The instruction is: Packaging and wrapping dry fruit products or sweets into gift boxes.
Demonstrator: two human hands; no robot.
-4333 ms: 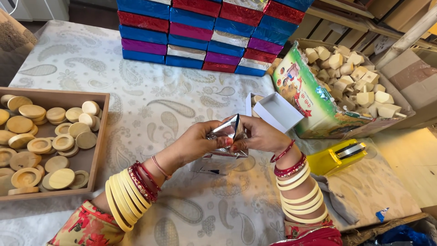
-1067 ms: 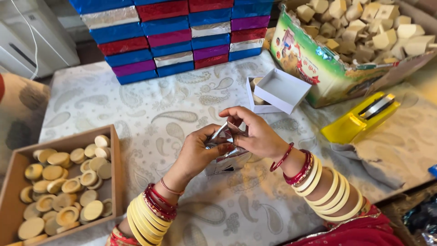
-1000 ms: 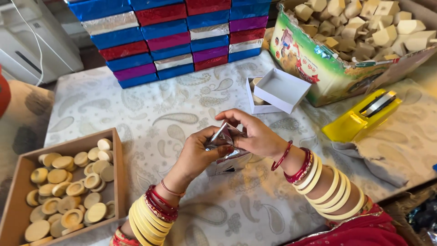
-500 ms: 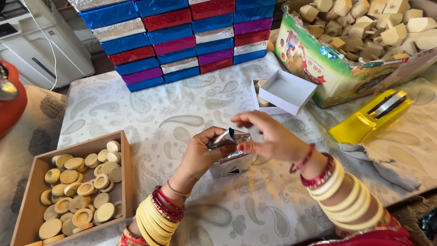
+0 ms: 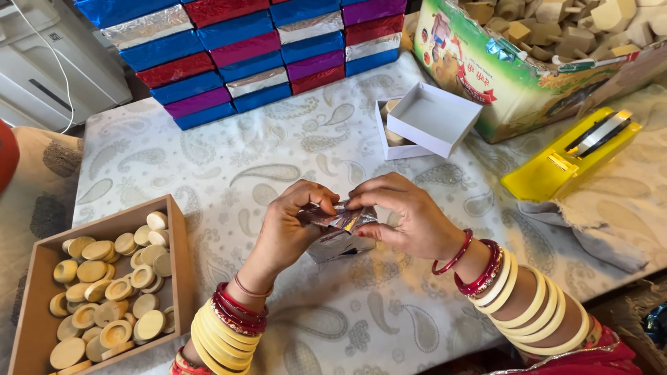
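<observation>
Over the table (image 5: 229,160), both hands, left (image 5: 292,229) and right (image 5: 406,219), are pinching silver foil (image 5: 337,221) around a small box (image 5: 340,243), folding its end shut.

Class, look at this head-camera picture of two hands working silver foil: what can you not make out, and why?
- What the silver foil wraps: covered by foil and both hands, left hand and right hand.
- Contents of the lower white box: hidden under the upper white box.
- Wooden tray: bottom corner cut off by the frame edge.
</observation>
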